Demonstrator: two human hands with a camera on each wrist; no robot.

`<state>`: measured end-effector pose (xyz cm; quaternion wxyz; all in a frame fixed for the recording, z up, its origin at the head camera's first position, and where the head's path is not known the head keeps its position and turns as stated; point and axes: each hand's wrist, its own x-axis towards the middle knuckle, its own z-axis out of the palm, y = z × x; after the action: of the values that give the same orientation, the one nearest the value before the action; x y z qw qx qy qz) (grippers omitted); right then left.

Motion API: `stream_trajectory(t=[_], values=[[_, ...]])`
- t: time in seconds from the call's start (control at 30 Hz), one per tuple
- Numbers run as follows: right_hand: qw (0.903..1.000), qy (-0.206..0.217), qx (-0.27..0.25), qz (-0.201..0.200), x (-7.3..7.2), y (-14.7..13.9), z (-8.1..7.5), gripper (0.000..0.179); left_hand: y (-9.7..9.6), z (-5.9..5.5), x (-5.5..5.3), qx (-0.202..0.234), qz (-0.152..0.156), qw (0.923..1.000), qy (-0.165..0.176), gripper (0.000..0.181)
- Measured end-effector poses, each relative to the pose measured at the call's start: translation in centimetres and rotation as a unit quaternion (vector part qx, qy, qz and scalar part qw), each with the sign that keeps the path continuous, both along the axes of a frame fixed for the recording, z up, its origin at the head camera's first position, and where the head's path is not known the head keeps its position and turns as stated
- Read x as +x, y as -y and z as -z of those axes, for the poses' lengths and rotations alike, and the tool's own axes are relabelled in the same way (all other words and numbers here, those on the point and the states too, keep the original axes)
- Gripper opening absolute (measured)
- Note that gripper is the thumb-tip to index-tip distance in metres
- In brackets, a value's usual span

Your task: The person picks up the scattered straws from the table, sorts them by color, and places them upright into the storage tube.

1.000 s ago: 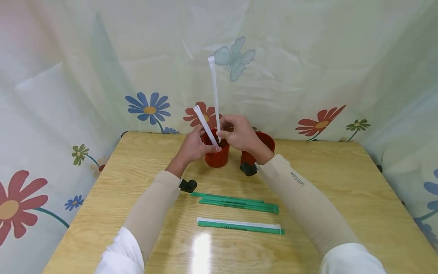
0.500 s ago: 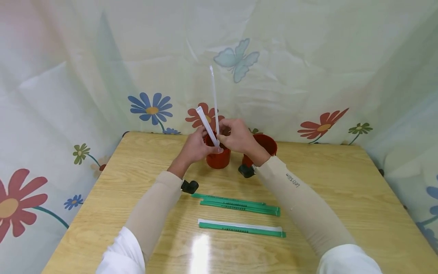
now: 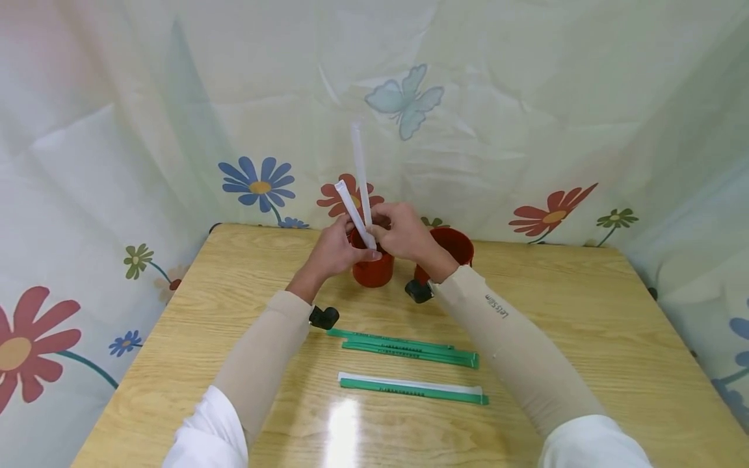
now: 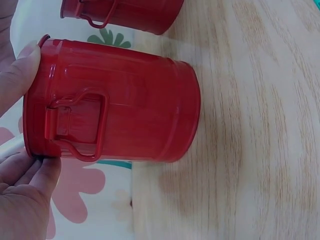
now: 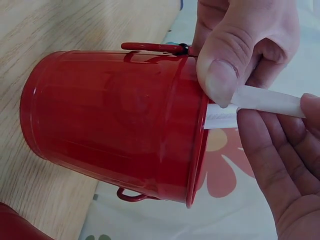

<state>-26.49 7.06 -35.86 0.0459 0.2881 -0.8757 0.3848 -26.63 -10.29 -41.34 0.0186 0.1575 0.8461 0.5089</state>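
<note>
A small red metal bucket (image 3: 373, 275) stands at the table's back, gripped at its rim by my left hand (image 3: 332, 251). The thumb presses the near side and the fingers (image 4: 27, 175) hold the far side. My right hand (image 3: 406, 231) pinches a white paper-wrapped straw (image 3: 359, 159) low down, upright over the bucket's mouth. Another white wrapped straw (image 3: 352, 209) leans left out of this bucket, overlapping the left hand. In the right wrist view, a white ribbed piece (image 5: 220, 117) enters the mouth beside the right fingertips.
A second red bucket (image 3: 456, 242) stands just right, partly behind the right wrist. Several green-wrapped straws (image 3: 409, 351) lie in a row nearer me. In front of them lie a white wrapped straw (image 3: 380, 380) and a green one (image 3: 412, 390). A flowered curtain (image 3: 503, 130) hangs behind the table.
The right hand has lowered its straw toward the bucket, and the straw's top has tipped slightly left. The left hand keeps its grip on the bucket.
</note>
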Motion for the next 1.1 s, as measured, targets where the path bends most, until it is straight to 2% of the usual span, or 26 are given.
stream_trajectory(t=[0.3,0.57,0.7,0.83,0.93,1.1], values=[[0.9994,0.008,0.033,0.001,0.0,0.1,0.4,0.017,0.0,0.0,0.1,0.007,0.007,0.9999,-0.001,0.074],[0.9958,0.048,0.078,-0.003,0.1,0.2,0.2,0.019,0.2,-0.1,0.2,0.005,0.006,1.0,0.003,0.074],[0.9941,0.025,0.105,0.003,0.3,0.0,0.3,0.023,0.1,0.0,0.2,0.008,0.011,0.9999,-0.002,0.066],[0.9968,0.005,0.08,0.007,1.3,-0.6,0.0,0.023,0.1,0.0,0.2,0.012,0.011,0.9999,0.0,0.066],[0.9986,-0.025,0.047,0.005,2.7,-1.4,-0.3,0.019,0.1,-0.1,0.1,0.017,0.005,0.9998,0.007,0.068],[0.995,-0.089,0.04,-0.019,5.5,-3.4,0.3,0.01,0.2,-0.2,0.2,0.032,0.006,0.9993,0.02,0.076]])
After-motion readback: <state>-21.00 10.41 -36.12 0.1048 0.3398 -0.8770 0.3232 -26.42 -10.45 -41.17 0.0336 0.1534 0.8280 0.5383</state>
